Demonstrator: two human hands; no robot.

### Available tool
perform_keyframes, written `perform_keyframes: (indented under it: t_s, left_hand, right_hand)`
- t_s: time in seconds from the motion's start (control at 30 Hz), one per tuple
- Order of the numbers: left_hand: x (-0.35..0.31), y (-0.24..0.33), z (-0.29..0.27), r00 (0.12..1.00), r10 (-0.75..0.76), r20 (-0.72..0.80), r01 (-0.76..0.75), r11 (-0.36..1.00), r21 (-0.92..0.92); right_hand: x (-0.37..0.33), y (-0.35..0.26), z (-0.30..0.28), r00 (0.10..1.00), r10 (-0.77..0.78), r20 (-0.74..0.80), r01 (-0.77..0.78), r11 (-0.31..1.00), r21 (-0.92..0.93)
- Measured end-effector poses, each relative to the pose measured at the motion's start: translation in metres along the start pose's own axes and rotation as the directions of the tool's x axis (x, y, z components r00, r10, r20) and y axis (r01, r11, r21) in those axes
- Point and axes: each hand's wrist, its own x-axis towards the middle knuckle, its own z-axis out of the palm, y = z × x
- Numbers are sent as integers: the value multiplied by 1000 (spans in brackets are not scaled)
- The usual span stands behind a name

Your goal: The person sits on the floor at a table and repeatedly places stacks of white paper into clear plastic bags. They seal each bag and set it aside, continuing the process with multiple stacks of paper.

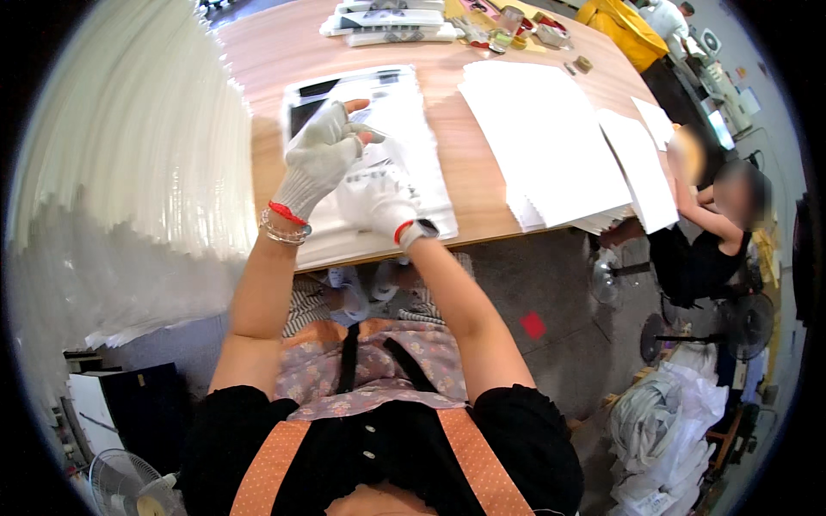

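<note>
A stack of white plastic bags or sheets with dark print (434,176) lies at the table's near edge. Over its left half is my left hand (318,153), in a white knit glove with bare fingertips showing. Its thumb and index finger are stretched apart, with nothing plainly held between them. My right hand (379,204), gloved too, rests on or just above the stack's near part. Motion blur and the white surface below hide its fingers.
A tall mass of white sheets (146,138) stands at the left. White sheet stacks (542,129) lie to the right on the wooden table (284,43). Packed bundles (391,21) and a clear jar (506,30) sit at the back. Another person (705,224) is at the right, near fans (744,327).
</note>
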Motion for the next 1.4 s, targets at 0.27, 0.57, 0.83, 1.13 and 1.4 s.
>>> perform_keyframes:
  t_s: [0.27,0.57,0.83,1.13,1.4]
  left_hand:
    - [-57,-38,-6,956,273,-104,-126,707,696]
    - [-127,-31,39,845,497,-199,-418,845,335]
    - [-168,-11,83,910,277,309,-366,886,284]
    - [-139,-35,137,879,-88,469,239,932,-273]
    - [-121,-92,120,866,-236,440,413,834,-365]
  right_hand:
    - [-122,84,-180,971,-138,-195,159,982,98]
    - [-90,233,-260,885,429,180,-415,903,-111]
    - [-129,218,-250,996,83,35,-74,974,-212]
    - [-103,180,-257,936,282,-213,-309,945,-105]
    - [-209,98,-262,993,-17,-114,24,998,58]
